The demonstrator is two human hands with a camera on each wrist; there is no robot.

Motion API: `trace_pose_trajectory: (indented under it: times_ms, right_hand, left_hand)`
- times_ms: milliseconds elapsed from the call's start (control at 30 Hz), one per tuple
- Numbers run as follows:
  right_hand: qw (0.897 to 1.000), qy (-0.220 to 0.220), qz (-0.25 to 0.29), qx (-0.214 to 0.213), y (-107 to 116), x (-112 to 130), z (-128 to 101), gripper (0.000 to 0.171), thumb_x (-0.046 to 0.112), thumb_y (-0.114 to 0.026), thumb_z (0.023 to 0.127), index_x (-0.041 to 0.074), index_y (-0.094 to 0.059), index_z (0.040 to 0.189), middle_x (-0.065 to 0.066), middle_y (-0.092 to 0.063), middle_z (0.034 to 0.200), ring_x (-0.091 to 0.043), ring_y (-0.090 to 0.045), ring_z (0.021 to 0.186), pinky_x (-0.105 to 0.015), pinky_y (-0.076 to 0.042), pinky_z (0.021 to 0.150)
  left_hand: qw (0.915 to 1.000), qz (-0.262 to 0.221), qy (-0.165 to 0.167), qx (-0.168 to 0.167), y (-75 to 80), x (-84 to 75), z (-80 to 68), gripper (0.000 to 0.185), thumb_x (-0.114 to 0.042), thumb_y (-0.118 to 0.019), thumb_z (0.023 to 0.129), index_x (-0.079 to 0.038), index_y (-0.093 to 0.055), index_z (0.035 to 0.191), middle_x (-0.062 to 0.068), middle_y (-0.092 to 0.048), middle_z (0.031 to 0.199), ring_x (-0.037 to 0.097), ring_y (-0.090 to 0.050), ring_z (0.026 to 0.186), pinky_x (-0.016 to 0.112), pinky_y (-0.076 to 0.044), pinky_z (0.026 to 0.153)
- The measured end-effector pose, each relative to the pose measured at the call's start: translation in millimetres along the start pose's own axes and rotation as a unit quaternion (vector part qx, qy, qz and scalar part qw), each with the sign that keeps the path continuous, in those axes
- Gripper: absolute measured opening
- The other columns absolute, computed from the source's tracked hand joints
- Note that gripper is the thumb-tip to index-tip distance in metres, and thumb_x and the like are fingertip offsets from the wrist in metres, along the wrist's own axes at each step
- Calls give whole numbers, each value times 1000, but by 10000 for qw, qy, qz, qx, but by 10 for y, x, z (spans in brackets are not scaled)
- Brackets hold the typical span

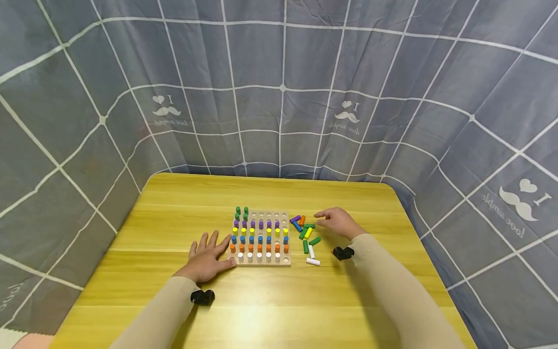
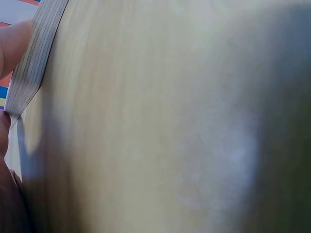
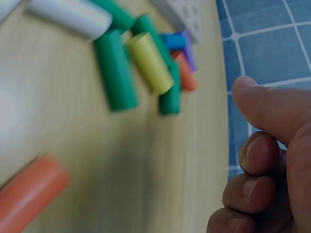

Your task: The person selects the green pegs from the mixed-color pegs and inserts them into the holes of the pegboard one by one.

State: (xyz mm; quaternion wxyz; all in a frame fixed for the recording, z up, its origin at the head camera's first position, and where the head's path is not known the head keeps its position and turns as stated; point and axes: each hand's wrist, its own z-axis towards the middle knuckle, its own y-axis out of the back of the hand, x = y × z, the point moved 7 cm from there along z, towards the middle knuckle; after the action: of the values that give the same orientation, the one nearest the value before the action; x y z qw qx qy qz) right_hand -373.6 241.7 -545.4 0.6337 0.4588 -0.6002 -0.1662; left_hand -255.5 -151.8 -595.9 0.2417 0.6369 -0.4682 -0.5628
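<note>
so the left hand lies flat at the lower left of the pegboard, fingers straight and spread, fingertips touching the board's left edge and gripping nothing; it would do well to keep pressing there so the board cannot slide. the right hand hovers right of centre, just beside the loose pegs, its fingers loosely curled with the thumb forward and nothing between them (the right wrist view shows the fingers bare). to pick cleanly, i judge it should come down on a peg lying at the edge of the heap, such as the green peg, and pinch it across its short width, since the yellow peg lies wedged between green ones and would drag its neighbours.

the board sits mid-frame on the wooden table, with rows of white, orange, blue, yellow and purple pegs standing and only a few green ones at its upper left; the holes beside those are open. two white pegs lie below the heap. an orange peg lies apart at the lower left of the right wrist view. a grey checked cloth closes off the background.
</note>
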Motion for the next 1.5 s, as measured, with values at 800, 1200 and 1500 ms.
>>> trace_pose_trajectory:
  times_ms: [800,1200,1500]
  right_hand:
    - [9933,-313,699,865,-345,-428,-230,34,19,-78,95,11,-77,128,-3,-63,85,-17,-53,77,-31,-46,72]
    - [9927,-321,842,798,-386,-412,-220,31,15,-77,96,6,-78,125,-3,-65,89,-16,-52,80,-27,-45,71]
    - [9928,-383,854,754,-392,-425,-213,27,14,-77,96,6,-79,122,-4,-75,107,-15,-62,96,-30,-53,84]
  left_hand:
    - [10000,31,4,11,16,-22,-3,93,-76,-55,96,-27,-25,169,23,-3,177,53,11,161,75,12,122]
    - [10000,-32,44,12,7,-7,-30,93,-74,-57,96,-27,-25,169,23,-3,177,53,10,161,75,12,122]
    - [10000,-50,63,22,0,-8,-24,93,-73,-57,96,-27,-25,169,22,-2,177,52,11,161,74,13,122]
